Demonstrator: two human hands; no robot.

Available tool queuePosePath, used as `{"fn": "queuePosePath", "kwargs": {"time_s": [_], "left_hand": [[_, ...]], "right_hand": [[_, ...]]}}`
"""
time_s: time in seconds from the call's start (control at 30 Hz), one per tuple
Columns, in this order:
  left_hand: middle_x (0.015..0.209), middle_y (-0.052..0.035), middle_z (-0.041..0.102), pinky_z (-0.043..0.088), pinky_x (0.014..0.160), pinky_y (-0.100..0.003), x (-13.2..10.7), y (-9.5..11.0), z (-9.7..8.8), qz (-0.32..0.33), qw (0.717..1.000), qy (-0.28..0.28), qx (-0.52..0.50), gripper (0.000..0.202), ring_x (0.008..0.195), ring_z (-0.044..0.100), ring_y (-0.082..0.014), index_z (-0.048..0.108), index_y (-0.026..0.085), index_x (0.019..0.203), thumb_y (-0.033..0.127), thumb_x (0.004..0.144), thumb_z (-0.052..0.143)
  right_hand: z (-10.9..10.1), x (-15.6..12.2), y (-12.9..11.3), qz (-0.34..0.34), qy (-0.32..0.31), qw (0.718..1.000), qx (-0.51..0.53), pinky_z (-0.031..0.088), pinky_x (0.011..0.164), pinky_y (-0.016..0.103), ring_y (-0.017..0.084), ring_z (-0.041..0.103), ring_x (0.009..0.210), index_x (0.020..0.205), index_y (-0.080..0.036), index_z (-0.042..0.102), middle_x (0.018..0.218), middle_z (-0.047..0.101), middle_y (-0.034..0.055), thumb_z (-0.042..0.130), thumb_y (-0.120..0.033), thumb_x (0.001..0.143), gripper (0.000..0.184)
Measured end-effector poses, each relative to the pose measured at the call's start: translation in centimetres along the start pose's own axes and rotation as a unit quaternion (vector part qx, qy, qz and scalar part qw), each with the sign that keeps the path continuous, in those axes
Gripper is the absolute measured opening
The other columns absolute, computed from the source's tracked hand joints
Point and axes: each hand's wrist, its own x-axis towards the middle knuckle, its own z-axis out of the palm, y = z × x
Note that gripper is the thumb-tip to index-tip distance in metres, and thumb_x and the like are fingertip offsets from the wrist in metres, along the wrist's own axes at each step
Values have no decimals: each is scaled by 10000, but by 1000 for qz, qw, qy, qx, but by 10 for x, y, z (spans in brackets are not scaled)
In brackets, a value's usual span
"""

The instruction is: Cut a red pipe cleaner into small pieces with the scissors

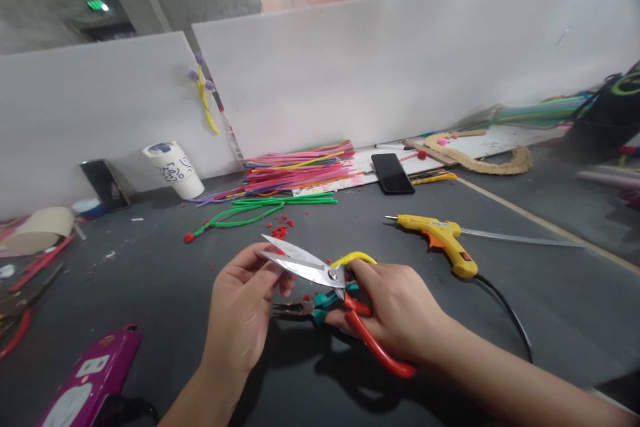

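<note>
In my right hand (400, 303) is a pair of scissors (305, 269) with one red and one yellow handle. Their blades stand a little apart and point left. My left hand (245, 300) is closed in a pinch right at the blade tips; whatever its fingers hold is hidden or too small to make out. Under the scissors, pliers (300, 309) with teal handles lie on the dark table (190, 300). Small red bits (283, 231) are scattered just beyond the blades.
A yellow glue gun (440, 233) with a cord lies to the right. Behind are green pipe cleaners (250, 213), a pink bundle (300, 170), a phone (393, 173) and a white cup (174, 170). A purple device (90, 377) and other scissors (25, 307) lie left.
</note>
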Motion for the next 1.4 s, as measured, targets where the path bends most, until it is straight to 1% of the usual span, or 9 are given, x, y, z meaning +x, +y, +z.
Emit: {"fn": "queuePosePath", "kwargs": {"time_s": [0.2, 0.5, 0.73, 0.9, 1.2, 1.3, 1.4], "left_hand": [[580, 11, 607, 398, 423, -147, 0, 1, 0, 1, 1000, 4, -7, 40, 467, 518, -58, 674, 149, 669, 158, 634, 692], [573, 7, 610, 404, 427, -158, 1, 1, -1, -9, 1000, 13, 9, 78, 463, 520, -66, 668, 145, 670, 178, 615, 712], [566, 11, 611, 403, 430, -141, 1, 2, -1, -21, 1000, 1, 1, 50, 460, 514, -53, 668, 144, 654, 175, 637, 704], [576, 12, 616, 405, 434, -131, 1, 3, -1, -19, 1000, -5, -8, 48, 469, 517, -48, 674, 146, 662, 175, 640, 704], [578, 7, 621, 413, 438, -124, 1, 4, -1, -27, 1000, -8, -11, 46, 469, 522, -46, 676, 140, 672, 165, 645, 704], [561, 5, 617, 406, 427, -117, 2, 5, -2, -28, 999, -13, -7, 58, 461, 521, -44, 672, 133, 667, 169, 639, 708], [552, 7, 609, 401, 417, -114, 3, 5, -4, -35, 999, -13, -6, 81, 452, 518, -41, 665, 126, 671, 173, 629, 715]], "right_hand": [[1, -1, 0, -19, 15, 999, -26, 224, 472, 256, 169, 531, 506, 724, -177, 493, 583, 582, 25, 446, -537, 771, 365], [1, 0, 2, -27, 8, 998, -50, 196, 470, 270, 176, 535, 491, 718, -176, 495, 571, 590, 37, 402, -558, 794, 400], [1, -1, 1, -34, 16, 998, -54, 182, 461, 270, 168, 528, 467, 691, -174, 490, 547, 583, 35, 388, -557, 804, 412], [1, -1, 2, -35, 13, 998, -54, 187, 464, 268, 168, 531, 469, 700, -171, 496, 552, 585, 36, 380, -556, 812, 417], [1, -1, 1, -32, 22, 997, -60, 181, 453, 264, 164, 515, 442, 664, -186, 475, 521, 570, 29, 351, -563, 822, 426], [1, 0, 3, -28, 26, 997, -63, 173, 450, 261, 155, 496, 427, 651, -187, 473, 506, 555, 23, 371, -548, 815, 410], [0, 1, 3, -11, 28, 999, -41, 168, 449, 254, 136, 450, 416, 631, -189, 463, 490, 520, 6, 436, -503, 787, 352]]}}
